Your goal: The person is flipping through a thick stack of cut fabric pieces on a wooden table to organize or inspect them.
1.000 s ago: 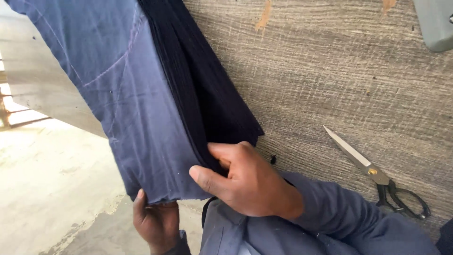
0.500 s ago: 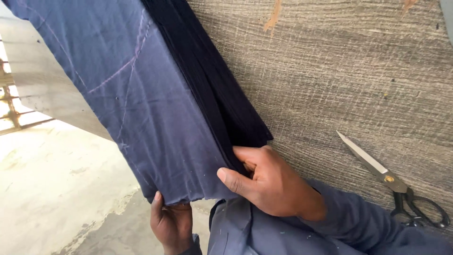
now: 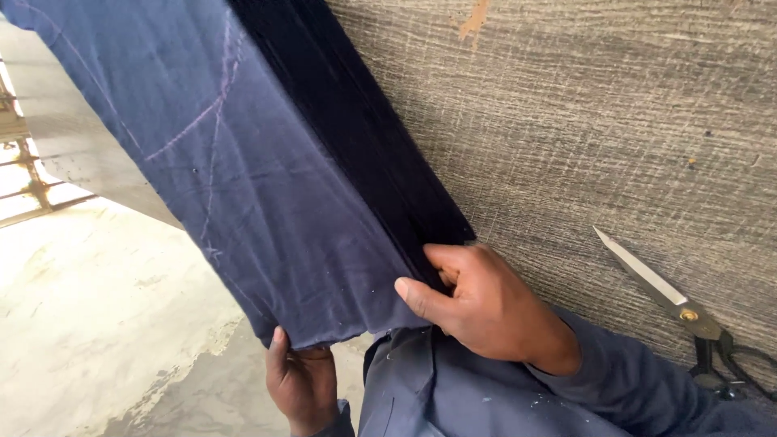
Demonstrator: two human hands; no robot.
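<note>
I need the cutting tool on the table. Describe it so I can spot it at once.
Start at the grey, rough-grained wooden table and go to its lower right edge, right of the right hand gripping the folded dark blue cloth. There lie large tailor's scissors: silver blades, brass pivot, black handles, the only metal thing there.

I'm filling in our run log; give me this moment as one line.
left hand: grips lower edge of folded dark blue cloth | right hand: pinches cloth's fold | steel scissors: shut, lying on grey wooden table
</note>
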